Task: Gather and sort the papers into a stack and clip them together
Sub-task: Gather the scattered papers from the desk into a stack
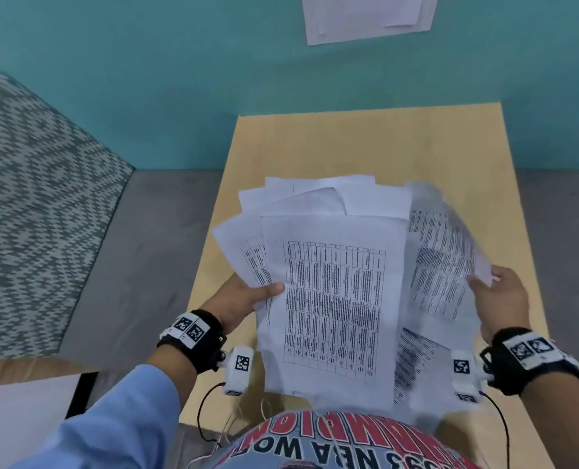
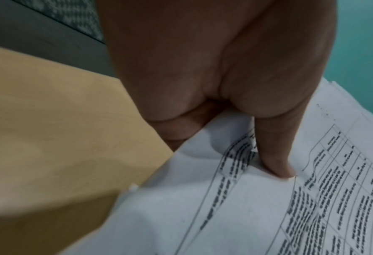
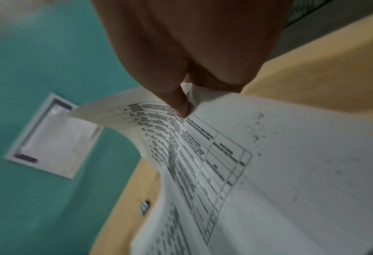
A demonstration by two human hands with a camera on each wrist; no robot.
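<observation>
A fanned bundle of printed sheets [image 1: 332,299] with tables hangs above the light wooden table [image 1: 366,140]. My left hand [image 1: 247,296] grips the bundle's left edge, thumb on top, fingers hidden beneath. In the left wrist view the thumb [image 2: 276,155] presses on the top sheet [image 2: 224,207]. My right hand [image 1: 498,299] pinches a curling, motion-blurred sheet [image 1: 443,252] at its right edge. The right wrist view shows the thumb [image 3: 178,103] pinching that sheet [image 3: 159,138] over the other papers [image 3: 301,172]. A small dark clip-like object [image 3: 145,207] lies on the table [image 3: 120,215], blurred.
More papers [image 1: 369,18] are pinned on the teal wall [image 1: 145,79] behind the table. A patterned cushion [image 1: 27,204] and grey seat [image 1: 145,265] lie to the left. A white surface [image 1: 17,411] is at the lower left.
</observation>
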